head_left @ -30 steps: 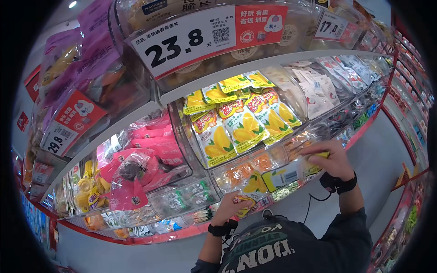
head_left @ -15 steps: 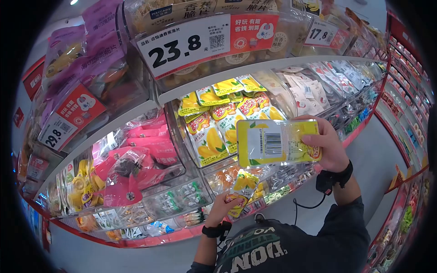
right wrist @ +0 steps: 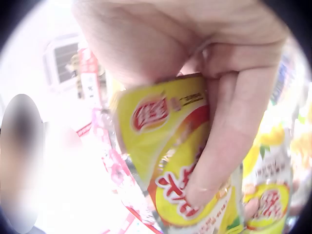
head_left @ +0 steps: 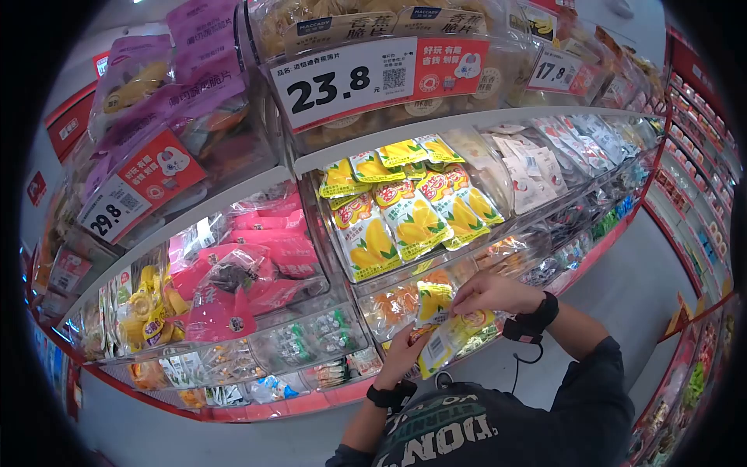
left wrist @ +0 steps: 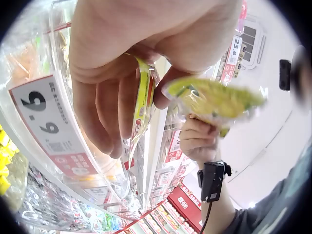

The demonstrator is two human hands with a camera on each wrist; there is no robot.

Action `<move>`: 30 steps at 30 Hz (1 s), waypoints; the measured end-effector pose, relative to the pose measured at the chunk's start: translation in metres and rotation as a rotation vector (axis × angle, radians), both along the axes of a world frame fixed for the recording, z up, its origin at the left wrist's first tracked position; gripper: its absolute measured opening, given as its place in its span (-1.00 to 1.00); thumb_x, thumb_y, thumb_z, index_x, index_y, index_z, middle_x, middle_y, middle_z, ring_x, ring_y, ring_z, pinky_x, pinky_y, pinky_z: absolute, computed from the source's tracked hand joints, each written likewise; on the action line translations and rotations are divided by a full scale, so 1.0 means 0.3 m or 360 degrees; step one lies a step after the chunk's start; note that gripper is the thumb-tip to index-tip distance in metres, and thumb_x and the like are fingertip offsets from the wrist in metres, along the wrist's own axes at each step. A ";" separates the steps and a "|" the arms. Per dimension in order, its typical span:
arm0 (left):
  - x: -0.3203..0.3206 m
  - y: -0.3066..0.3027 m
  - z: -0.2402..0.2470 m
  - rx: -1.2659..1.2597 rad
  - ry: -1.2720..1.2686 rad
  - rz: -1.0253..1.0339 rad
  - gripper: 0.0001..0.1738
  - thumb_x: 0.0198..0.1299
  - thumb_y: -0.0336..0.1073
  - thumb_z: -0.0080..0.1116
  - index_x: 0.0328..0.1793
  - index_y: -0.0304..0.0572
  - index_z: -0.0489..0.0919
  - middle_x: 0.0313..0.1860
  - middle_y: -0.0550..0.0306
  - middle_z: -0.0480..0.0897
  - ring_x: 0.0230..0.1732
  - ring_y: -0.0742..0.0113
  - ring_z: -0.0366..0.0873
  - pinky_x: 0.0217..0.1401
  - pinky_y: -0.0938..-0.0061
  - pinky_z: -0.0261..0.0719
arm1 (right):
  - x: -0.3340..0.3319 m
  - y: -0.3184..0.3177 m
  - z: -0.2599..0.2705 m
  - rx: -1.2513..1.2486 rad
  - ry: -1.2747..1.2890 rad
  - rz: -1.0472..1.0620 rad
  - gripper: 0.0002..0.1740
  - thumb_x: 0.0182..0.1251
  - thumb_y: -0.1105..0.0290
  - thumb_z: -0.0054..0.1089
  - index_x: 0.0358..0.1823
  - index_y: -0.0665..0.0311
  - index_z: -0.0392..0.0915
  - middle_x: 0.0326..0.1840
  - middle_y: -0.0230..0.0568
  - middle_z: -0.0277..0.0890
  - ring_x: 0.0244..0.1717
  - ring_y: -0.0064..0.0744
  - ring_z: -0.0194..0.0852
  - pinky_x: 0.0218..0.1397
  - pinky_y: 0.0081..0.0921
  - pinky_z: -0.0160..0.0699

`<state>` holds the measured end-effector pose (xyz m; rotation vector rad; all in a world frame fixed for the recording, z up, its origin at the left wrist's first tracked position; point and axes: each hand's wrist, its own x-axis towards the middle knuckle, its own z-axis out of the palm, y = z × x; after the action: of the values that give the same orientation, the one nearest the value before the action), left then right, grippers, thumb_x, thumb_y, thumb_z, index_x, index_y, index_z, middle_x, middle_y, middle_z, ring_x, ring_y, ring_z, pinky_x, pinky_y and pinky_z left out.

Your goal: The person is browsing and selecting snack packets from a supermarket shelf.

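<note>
My left hand [head_left: 401, 354] pinches a mango snack packet [head_left: 434, 302] standing up from the fingers. In the left wrist view that packet [left wrist: 142, 100] shows edge-on between thumb and fingers. My right hand [head_left: 498, 294] grips a second mango snack packet [head_left: 445, 342], its barcode side facing up and its far end hanging down. The two packets overlap in front of the chest. In the right wrist view, thumb and fingers hold the second packet [right wrist: 156, 156] by its yellow printed top, with the left hand's packet [right wrist: 265, 202] close behind.
A bin of similar mango packets [head_left: 397, 222] lies ahead under the 23.8 price sign [head_left: 334, 86]. Pink bags [head_left: 241, 272] fill the bin to the left, white packets [head_left: 533, 159] those to the right. A curved red shelf edge [head_left: 264, 409] runs below. A cable [head_left: 515, 373] hangs from the right wrist.
The right hand first raised its packet over the bin, barcode showing, then lowered it leftward to the left hand. The left hand still holds its packet, now turned more upright.
</note>
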<state>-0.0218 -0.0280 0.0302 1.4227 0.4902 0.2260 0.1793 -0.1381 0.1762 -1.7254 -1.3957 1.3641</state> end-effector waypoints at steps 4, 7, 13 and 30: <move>-0.030 -0.057 -0.071 -0.0005 -0.0489 -0.0026 -0.52 0.31 -0.30 0.07 0.29 -0.32 0.30 0.12 0.03 0.53 0.12 0.34 0.51 0.09 0.46 0.57 | -0.019 -0.008 -0.077 -0.0094 0.1268 -0.0358 -0.49 0.36 0.21 0.09 0.12 0.56 0.37 -0.07 0.18 0.57 0.07 -0.09 0.54 0.16 -0.37 0.52; -0.026 -0.046 -0.098 -0.0064 -0.0281 -0.0093 -0.54 0.32 -0.32 0.05 0.29 -0.34 0.30 0.10 0.04 0.54 0.05 0.33 0.56 0.04 0.46 0.59 | -0.018 -0.020 -0.097 0.0063 0.0835 -0.0381 -0.54 0.34 0.24 0.13 0.05 0.54 0.41 -0.16 0.09 0.60 -0.13 -0.22 0.60 -0.03 -0.43 0.57; -0.007 -0.029 -0.033 -0.0422 -0.0239 -0.0045 -0.62 0.32 -0.31 0.05 0.19 -0.36 0.40 -0.04 0.08 0.60 -0.13 0.43 0.61 -0.11 0.54 0.60 | -0.028 -0.073 0.026 0.0277 -0.0098 -0.0031 -0.69 0.24 0.38 0.25 -0.05 0.40 0.50 -0.45 -0.14 0.65 -0.51 -0.54 0.60 -0.46 -0.65 0.50; 0.020 0.110 -0.125 -0.0147 -0.0090 0.0180 -0.64 0.26 -0.25 0.07 0.06 -0.39 0.48 -0.18 0.09 0.63 -0.24 0.44 0.62 -0.25 0.54 0.61 | 0.206 0.376 0.454 0.0356 0.0618 -0.0557 -0.78 0.33 0.24 -0.02 -0.23 0.24 0.46 -0.74 -0.53 0.08 -0.73 -0.70 0.03 -0.66 -0.67 -0.05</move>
<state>-0.0160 0.0050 -0.0074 1.2965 0.5288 0.3298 0.2411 -0.0252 0.3124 -1.3865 -0.9401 1.2137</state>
